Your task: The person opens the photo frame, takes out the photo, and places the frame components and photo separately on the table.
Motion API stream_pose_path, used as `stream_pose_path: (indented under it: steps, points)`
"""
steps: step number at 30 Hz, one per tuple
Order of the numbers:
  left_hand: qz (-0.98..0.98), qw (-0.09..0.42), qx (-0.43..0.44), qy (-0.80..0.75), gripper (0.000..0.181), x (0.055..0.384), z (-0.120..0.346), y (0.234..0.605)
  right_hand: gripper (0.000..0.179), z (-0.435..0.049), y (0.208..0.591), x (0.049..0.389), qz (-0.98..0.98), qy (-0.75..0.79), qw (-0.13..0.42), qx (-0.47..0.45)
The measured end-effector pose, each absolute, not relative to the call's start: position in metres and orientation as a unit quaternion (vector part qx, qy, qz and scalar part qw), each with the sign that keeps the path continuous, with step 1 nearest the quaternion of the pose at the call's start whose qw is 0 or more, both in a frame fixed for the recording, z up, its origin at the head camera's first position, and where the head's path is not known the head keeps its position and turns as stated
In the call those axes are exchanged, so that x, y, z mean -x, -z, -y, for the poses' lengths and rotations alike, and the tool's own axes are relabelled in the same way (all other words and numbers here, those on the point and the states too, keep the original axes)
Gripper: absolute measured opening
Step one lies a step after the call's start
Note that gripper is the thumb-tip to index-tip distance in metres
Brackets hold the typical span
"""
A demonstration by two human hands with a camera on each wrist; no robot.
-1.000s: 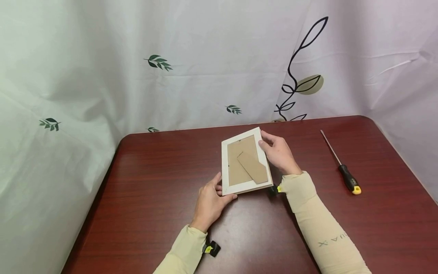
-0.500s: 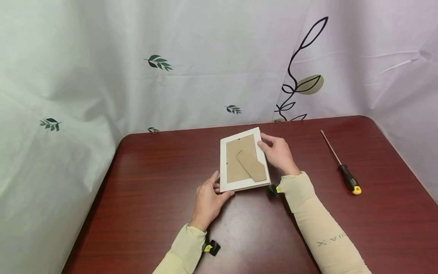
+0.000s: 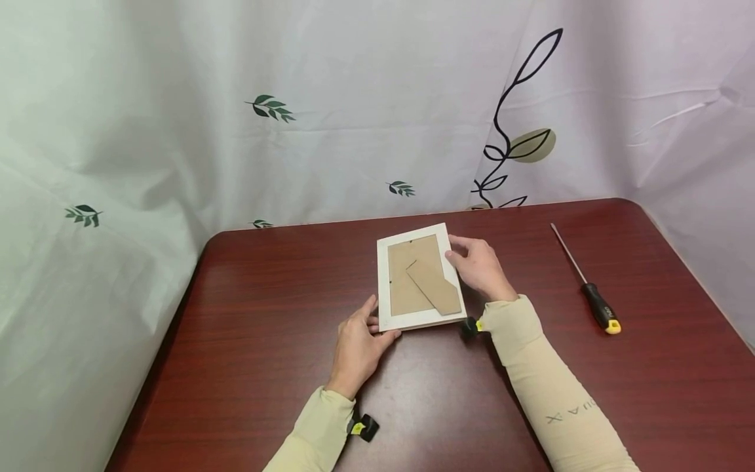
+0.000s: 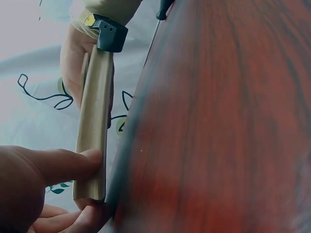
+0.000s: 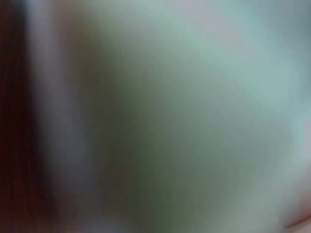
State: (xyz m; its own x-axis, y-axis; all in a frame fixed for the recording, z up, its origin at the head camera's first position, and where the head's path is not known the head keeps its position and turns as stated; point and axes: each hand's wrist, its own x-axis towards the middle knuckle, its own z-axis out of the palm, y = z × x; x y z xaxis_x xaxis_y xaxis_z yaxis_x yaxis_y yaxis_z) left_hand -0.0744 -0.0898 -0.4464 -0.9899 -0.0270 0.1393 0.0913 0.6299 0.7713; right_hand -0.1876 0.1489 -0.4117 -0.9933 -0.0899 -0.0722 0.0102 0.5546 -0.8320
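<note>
A picture frame (image 3: 383, 282) with a white border is held up over the table, its back facing the head camera. Its brown backing board (image 3: 407, 292) carries a slanted stand flap (image 3: 439, 292) lying against it. My left hand (image 3: 356, 351) grips the lower left corner, thumb along the bottom edge and fingers at the side. The right hand (image 3: 480, 269) pinches the right edge near the top, with the thumb on the back. In the left wrist view the frame's thin edge (image 4: 95, 116) shows, with my left thumb (image 4: 80, 162) pressed on it. The right wrist view is blurred.
On the right side of the dark red wooden table (image 3: 265, 308) lies a screwdriver (image 3: 598, 305) with a black and yellow handle, its shaft pointing away. A white curtain (image 3: 354, 78) with leaf prints hangs behind the table and down both sides.
The picture frame and both hands have shifted slightly left, and the frame's back is tilted a little differently. Both grips stay the same. The screwdriver lies where it was.
</note>
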Motion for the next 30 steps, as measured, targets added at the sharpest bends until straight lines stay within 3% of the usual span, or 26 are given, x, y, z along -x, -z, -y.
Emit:
stream_pose_path:
  steps: [30]
  points:
    - [0.927, 0.078, -0.003, 0.367, 0.075, 0.0751, 0.0893, 0.4461, 0.044, -0.1469, 0.4112, 0.185, -0.903, 0.415, 0.109, 0.033]
